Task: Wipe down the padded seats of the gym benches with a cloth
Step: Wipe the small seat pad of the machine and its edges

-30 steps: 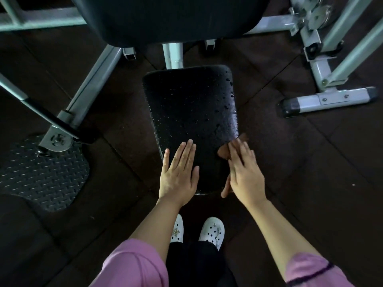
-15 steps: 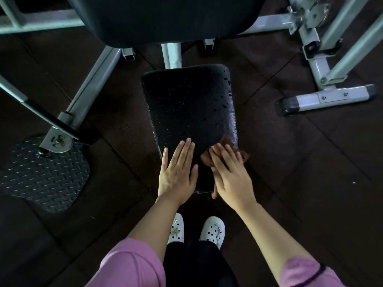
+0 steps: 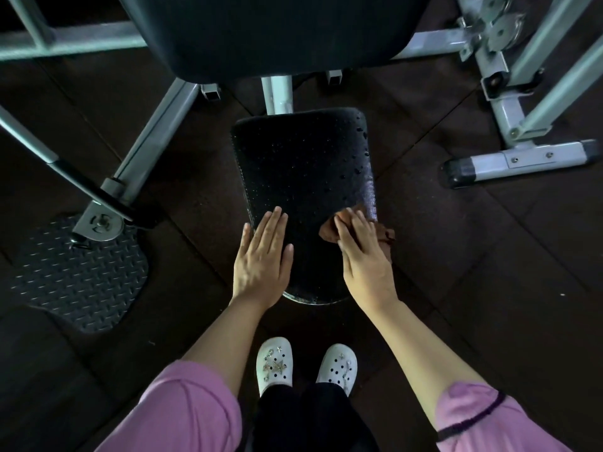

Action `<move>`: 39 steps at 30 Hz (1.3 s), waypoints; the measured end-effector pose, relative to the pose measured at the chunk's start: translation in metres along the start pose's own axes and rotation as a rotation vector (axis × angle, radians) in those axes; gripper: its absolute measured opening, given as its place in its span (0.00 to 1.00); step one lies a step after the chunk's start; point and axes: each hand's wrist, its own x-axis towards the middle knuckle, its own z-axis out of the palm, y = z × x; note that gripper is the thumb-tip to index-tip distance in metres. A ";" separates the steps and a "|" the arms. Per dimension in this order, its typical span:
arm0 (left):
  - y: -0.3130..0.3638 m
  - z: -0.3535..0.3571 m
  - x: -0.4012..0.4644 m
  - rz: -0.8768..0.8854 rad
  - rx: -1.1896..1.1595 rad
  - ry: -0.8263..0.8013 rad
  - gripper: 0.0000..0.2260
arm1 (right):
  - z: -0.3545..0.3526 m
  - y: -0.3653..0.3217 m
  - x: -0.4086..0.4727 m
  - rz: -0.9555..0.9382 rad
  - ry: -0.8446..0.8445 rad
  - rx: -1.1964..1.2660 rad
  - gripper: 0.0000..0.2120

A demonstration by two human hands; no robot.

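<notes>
A black padded bench seat point(image 3: 303, 164) lies in front of me, speckled with water drops, mostly along its right side. My left hand point(image 3: 262, 259) rests flat on the seat's near left part, holding nothing. My right hand point(image 3: 365, 256) presses a crumpled brown cloth point(image 3: 329, 230) onto the near right edge of the seat. Part of the cloth sticks out past the seat's right edge. The near end of the seat shows between my wrists.
A larger black back pad point(image 3: 277, 31) looms beyond the seat. White metal frame legs point(image 3: 153, 138) run left, and another machine's foot point(image 3: 518, 161) stands at right. A diamond-plate footplate point(image 3: 78, 269) lies on the dark rubber floor at left. My white clogs point(image 3: 274, 363) stand below the seat.
My right hand swept the cloth left toward the left hand, then back right to the seat's edge. The left hand stayed flat in place.
</notes>
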 end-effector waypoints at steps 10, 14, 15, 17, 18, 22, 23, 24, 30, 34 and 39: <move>-0.026 -0.002 0.009 0.031 -0.040 -0.018 0.25 | 0.008 0.003 0.022 -0.190 -0.166 -0.140 0.20; -0.028 0.001 0.010 0.044 -0.056 -0.018 0.25 | 0.010 0.003 0.025 -0.161 -0.178 -0.151 0.20; -0.029 0.002 0.009 0.046 -0.058 -0.018 0.25 | 0.012 0.000 0.025 -0.158 -0.186 -0.154 0.21; -0.031 0.004 0.009 0.043 -0.056 -0.008 0.25 | 0.018 -0.012 0.031 -0.137 -0.219 -0.167 0.21; -0.031 0.005 0.010 0.043 -0.063 -0.005 0.25 | 0.021 -0.019 0.035 -0.122 -0.237 -0.169 0.22; -0.031 0.008 0.010 0.034 -0.092 0.021 0.25 | 0.021 -0.027 0.043 -0.137 -0.291 -0.137 0.23; -0.030 0.008 0.011 0.039 -0.105 0.028 0.25 | 0.018 -0.022 0.043 -0.165 -0.305 -0.129 0.24; -0.030 0.010 0.011 0.040 -0.117 0.036 0.25 | 0.014 -0.015 0.042 -0.189 -0.322 -0.124 0.24; -0.031 0.020 0.012 0.064 -0.187 0.131 0.25 | 0.016 0.000 0.038 -0.222 -0.269 -0.184 0.25; -0.037 0.026 0.013 0.111 -0.272 0.230 0.25 | 0.027 -0.011 0.041 -0.239 -0.170 -0.123 0.24; -0.042 0.040 0.019 0.230 -0.437 0.369 0.23 | 0.037 -0.009 0.045 -0.285 -0.098 -0.099 0.24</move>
